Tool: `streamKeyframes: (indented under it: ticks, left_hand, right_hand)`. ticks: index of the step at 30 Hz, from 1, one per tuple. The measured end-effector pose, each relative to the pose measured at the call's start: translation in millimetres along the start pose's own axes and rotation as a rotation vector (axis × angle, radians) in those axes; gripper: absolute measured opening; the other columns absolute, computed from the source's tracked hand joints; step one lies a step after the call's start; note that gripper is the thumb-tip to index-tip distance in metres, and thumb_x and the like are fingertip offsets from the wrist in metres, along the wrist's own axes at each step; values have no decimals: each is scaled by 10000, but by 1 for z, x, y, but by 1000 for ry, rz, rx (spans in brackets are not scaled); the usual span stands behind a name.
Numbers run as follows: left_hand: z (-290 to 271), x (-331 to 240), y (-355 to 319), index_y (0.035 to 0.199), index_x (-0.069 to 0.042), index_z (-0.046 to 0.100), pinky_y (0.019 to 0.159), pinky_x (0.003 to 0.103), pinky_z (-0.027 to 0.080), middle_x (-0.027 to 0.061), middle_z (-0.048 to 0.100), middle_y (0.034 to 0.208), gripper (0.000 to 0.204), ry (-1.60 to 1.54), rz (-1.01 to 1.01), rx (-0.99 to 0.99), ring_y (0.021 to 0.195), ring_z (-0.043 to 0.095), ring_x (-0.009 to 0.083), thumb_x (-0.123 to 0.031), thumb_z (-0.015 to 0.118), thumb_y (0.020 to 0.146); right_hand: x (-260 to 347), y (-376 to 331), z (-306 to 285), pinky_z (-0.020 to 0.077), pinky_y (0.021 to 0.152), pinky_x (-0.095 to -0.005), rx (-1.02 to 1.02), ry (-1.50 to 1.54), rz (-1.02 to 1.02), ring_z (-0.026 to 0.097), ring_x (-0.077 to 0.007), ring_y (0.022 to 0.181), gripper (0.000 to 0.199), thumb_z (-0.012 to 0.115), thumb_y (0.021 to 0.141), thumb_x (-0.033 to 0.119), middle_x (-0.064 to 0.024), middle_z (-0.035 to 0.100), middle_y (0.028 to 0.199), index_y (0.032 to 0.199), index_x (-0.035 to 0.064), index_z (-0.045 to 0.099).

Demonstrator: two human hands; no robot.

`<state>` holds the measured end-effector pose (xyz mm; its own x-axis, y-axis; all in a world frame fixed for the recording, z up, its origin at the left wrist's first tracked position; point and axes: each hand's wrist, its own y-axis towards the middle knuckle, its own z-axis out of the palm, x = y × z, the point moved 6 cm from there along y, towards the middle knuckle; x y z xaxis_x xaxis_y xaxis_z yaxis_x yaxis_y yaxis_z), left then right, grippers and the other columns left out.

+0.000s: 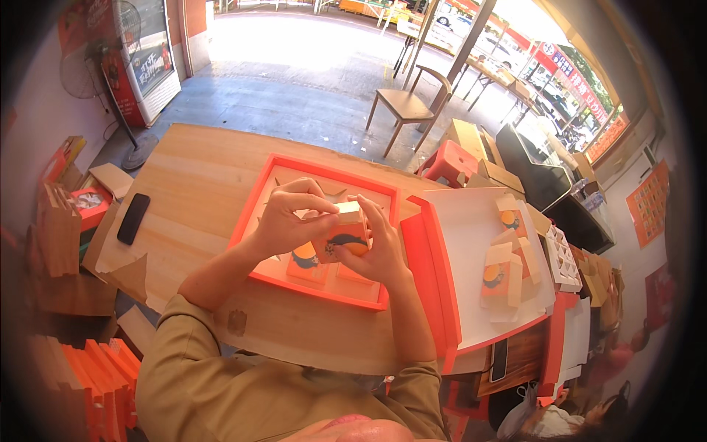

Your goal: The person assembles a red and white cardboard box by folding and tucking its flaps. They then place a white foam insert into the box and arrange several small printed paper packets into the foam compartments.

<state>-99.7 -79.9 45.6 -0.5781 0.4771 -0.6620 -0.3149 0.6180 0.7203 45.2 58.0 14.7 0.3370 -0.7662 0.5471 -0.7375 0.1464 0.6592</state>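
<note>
Above a red-rimmed shallow tray (387, 221) I hold a small orange gift box (349, 234) with a round picture on its front and a pale top. My right hand (379, 254) wraps its right side, with the thumb across the front. My left hand (291, 217) is closed, its fingers pinching at the box's upper left edge by the pale top flap. Inside the tray, below my hands, sits another orange printed box (308, 267); part of the tray's contents is hidden behind my hands and forearms.
To the right lies a large open red-and-white lid (471, 221) holding several flattened printed cartons (508, 272). A black phone (133, 219) rests at the wooden table's (191, 177) left edge. Beyond stand a wooden chair (407, 107), a red stool (448, 162) and a fan (136, 151).
</note>
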Motion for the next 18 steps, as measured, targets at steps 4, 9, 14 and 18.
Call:
streamKeyframes:
  ticks: [4, 9, 14, 18]
  left_hand:
    - [1, 1, -2, 1033, -66, 863, 685, 326, 507, 49, 681, 908, 171, -13, -10, 32, 838, 640, 158, -43, 861, 864]
    - [9, 0, -1, 1284, -56, 784, 890, 387, 534, 131, 689, 1195, 382, -19, 177, 196, 1114, 666, 272, -137, 806, 911]
    - [18, -9, 1, 1574, -78, 548, 1081, 490, 497, 172, 577, 1481, 793, 217, 217, 344, 1351, 578, 371, -265, 839, 861]
    - [25, -14, -2, 1621, -100, 466, 1075, 507, 532, 162, 541, 1507, 1009, 460, 277, 310, 1361, 569, 383, -397, 923, 773]
  right_hand:
    - [2, 1, -1, 631, 886, -467, 7, -31, 11, 691, -390, 1263, 916, 931, 803, 224, -186, 581, 1516, 1588, 78, 483]
    - [3, 4, -5, 637, 909, -408, -46, 190, 52, 687, -333, 1297, 805, 878, 859, 127, -176, 560, 1540, 1569, 79, 502]
    - [-21, 0, -12, 644, 921, -377, -113, 435, 272, 717, -271, 1218, 694, 796, 921, 54, -176, 567, 1515, 1549, 73, 501]
    - [-35, -5, -8, 656, 897, -379, -129, 433, 381, 722, -246, 1146, 683, 746, 952, 30, -186, 558, 1508, 1567, 60, 450]
